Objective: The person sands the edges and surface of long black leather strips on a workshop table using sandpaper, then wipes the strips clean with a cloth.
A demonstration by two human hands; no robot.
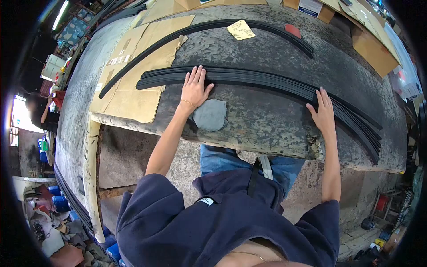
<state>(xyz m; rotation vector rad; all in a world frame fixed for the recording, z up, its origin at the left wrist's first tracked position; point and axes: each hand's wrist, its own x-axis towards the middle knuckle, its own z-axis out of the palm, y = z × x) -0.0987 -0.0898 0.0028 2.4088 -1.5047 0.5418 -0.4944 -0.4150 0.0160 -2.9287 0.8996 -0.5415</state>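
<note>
A bundle of long, thin black strips (258, 79) lies across the worktable in front of me, fanning apart at its right end. My left hand (194, 91) rests on the bundle left of its middle, fingers stretched out over the strips. Farther right, my right hand (324, 115) lies on the same bundle with its fingers extended and thumb apart. Just beside my left wrist is a grey, roundish flat piece (211, 115), perhaps cloth or leather. Behind the bundle, a second set of black strips (178, 34) curves across the table, with a yellowish paper label (241, 30) on it.
Flattened cardboard (129, 95) covers the table's left part. A red piece (292, 30) lies near the far strips. A cardboard box (376, 51) stands at the back right. Scraps (66, 240) pile up on the floor at lower left. Another person (39, 111) is at far left.
</note>
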